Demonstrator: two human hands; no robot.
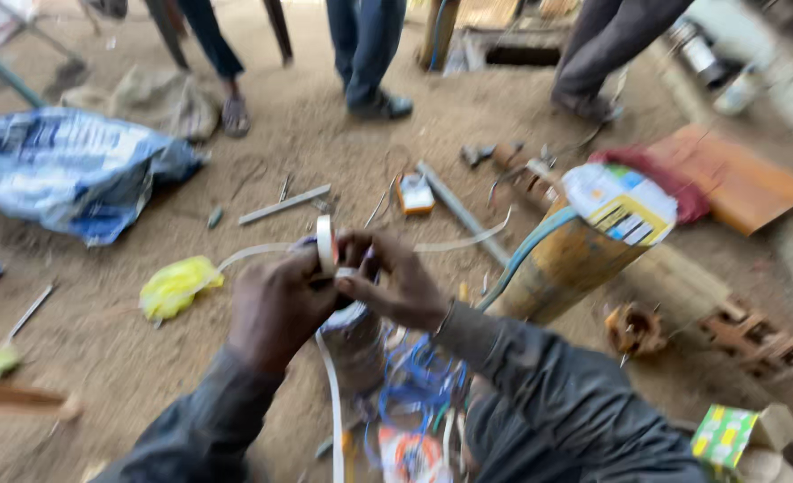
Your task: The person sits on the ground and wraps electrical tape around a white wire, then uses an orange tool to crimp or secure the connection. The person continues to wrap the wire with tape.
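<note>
Sandy ground point(307, 143) fills the head view. At centre, the left hand point(276, 309) pinches a white tape roll point(326, 243), held on edge just above a metal cylinder point(356, 340). The right hand point(396, 282), fingers closed, grips the tape beside it. Blue wires point(419, 380) lie lower right; a yellow bag point(177, 286) lies left.

A round white label point(620, 200) with blue, green and yellow patches caps a tilted yellow cylinder point(565, 265) at right; a green-and-yellow patterned carton point(727, 435) sits bottom right, a small orange-edged packet point(414, 193) lies on sand.
</note>
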